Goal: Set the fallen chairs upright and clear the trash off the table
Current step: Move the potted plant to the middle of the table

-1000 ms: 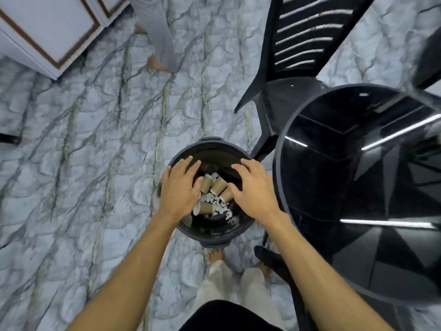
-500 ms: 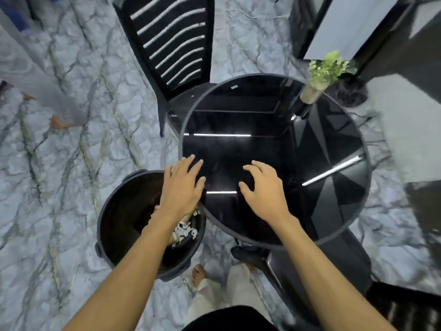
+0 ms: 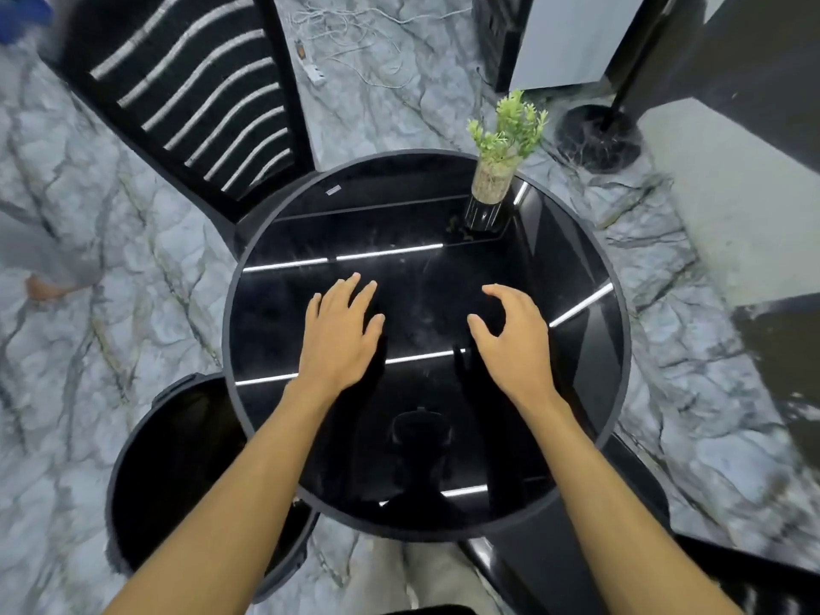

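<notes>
Since no trash shows on the table, I hold the left hand and right hand empty and spread above it, only checking.

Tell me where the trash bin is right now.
The trash bin stands on the floor at lower left in the head view, tucked against the round table, partly under the left forearm.

Your left hand is extended forward, palm down, fingers straight and slightly spread, holding nothing. Your right hand is also palm down, its fingers curled loosely, thumb apart from the index finger, empty. Both forearms are bare.
</notes>
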Available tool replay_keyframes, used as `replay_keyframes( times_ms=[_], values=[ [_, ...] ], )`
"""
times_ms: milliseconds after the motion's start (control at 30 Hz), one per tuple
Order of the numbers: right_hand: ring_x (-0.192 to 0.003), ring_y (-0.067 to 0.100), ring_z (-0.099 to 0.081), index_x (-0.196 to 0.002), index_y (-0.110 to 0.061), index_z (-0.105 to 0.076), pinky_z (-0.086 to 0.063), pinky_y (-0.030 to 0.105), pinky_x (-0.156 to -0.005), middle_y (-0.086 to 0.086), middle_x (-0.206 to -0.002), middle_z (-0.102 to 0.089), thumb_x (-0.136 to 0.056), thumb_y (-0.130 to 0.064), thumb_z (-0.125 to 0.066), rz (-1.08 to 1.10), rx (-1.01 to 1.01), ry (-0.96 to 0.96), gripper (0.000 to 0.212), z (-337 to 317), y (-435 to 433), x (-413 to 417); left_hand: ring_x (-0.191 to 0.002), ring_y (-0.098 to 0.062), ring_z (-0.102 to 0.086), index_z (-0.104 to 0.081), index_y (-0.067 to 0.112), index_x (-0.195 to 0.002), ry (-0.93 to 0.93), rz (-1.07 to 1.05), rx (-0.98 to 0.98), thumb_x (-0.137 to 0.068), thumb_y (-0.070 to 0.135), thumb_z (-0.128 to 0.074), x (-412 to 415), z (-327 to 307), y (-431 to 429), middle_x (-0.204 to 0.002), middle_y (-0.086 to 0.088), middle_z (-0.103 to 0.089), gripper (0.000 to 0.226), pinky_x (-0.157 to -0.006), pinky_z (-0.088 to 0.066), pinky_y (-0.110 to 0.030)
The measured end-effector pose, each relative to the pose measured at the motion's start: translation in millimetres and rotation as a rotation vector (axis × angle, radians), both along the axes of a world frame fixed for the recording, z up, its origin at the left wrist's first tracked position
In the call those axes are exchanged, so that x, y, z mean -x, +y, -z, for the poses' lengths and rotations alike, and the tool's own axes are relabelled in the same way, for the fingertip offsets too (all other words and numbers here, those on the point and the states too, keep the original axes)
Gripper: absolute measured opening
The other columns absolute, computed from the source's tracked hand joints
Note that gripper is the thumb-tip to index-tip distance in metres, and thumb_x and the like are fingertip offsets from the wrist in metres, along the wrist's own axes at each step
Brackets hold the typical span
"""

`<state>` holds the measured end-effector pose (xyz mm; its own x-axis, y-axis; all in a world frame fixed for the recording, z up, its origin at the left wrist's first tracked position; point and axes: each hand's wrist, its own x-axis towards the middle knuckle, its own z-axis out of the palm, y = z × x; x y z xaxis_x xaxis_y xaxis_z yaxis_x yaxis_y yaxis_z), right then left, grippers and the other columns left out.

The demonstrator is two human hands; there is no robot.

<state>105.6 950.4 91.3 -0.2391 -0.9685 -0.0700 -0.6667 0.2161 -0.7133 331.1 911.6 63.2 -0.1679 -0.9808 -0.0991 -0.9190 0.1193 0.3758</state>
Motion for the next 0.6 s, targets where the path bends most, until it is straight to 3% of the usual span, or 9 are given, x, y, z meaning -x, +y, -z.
replay_keyframes(
  times_ms=[233, 333, 600],
  values=[
    [-0.125, 0.008, -0.049, -0.136, -0.023, -0.052, -0.037, 0.022, -0.102, -0.009, -0.136, -0.053, -0.09, -0.028, -0.067, 0.105, 0.085, -0.124, 0.049, 14.3, -81.7, 20.1, -0.15, -0.02, -0.02, -0.034, 0.023, -0.151, 0.029, -0.02, 0.026, -0.102, 0.037, -0.043, 25.7, 14.5, -68.7, -0.16, -0.002, -0.029, 0.052, -0.122, -0.01, -0.044],
    [-0.126, 0.007, -0.047, -0.14, -0.022, -0.047, -0.042, 0.03, -0.107, -0.008, -0.14, -0.05, -0.09, -0.028, -0.067, 0.149, 0.125, -0.161, 0.054, 20.0, -117.4, 22.7, -0.148, -0.021, -0.023, -0.038, 0.021, -0.15, 0.057, -0.005, 0.068, -0.101, 0.035, -0.045, 32.0, 21.9, -102.1, -0.159, -0.003, -0.031, 0.051, -0.122, -0.014, -0.047],
    [-0.139, 0.015, -0.038, -0.15, -0.018, -0.033, -0.037, 0.042, -0.113, 0.0, -0.153, -0.036, -0.09, -0.029, -0.068, 0.226, 0.204, -0.179, 0.07, 39.7, -172.4, 28.4, -0.151, -0.021, -0.015, -0.038, 0.021, -0.15, 0.016, 0.027, 0.129, -0.103, 0.035, -0.039, 44.3, 53.8, -147.0, -0.161, -0.003, -0.027, 0.05, -0.122, -0.009, -0.048]
  ],
)
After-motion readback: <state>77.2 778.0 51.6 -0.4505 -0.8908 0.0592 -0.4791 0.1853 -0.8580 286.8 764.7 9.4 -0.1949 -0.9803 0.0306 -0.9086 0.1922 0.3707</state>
